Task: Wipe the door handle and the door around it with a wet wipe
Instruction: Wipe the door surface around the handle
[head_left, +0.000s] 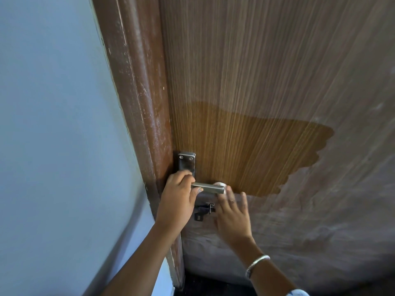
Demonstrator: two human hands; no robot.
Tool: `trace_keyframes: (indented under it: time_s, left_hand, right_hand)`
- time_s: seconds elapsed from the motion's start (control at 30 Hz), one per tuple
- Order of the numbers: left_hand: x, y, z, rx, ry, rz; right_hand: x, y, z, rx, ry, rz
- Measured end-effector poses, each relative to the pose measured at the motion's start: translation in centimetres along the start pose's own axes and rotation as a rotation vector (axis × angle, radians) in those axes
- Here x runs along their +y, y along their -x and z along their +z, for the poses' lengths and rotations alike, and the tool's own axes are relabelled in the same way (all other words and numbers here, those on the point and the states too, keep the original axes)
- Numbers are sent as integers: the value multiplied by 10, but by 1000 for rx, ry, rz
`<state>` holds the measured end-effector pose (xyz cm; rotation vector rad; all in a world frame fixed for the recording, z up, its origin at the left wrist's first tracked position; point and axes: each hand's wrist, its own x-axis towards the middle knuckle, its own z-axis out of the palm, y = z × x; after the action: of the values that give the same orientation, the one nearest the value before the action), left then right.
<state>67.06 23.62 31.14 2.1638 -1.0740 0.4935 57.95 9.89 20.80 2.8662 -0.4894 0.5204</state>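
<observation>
While our left hand [178,195] grips the door handle [208,188], our right hand [232,212] presses the wet wipe [220,184].
Wipe sits at the handle's tip against the door [256,82]; right fingers spread flat.

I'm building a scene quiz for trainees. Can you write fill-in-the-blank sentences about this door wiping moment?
1. The left hand holds the metal ____.
2. The white wipe sits under the ____ hand's fingers.
3. The clean patch is ____ than the dusty door around it.

Answers: door handle; right; darker
</observation>
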Motion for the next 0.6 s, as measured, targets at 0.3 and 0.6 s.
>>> trace_keyframes:
  time_s: [0.3, 0.6]
  left_hand:
    - [-1, 2, 2, -4, -27, -3]
    - [-1, 14, 9, 5, 73, -46]
  right_hand:
    - [47, 43, 17, -60, -10, 303]
    - [-11, 2, 5, -102, 30, -87]
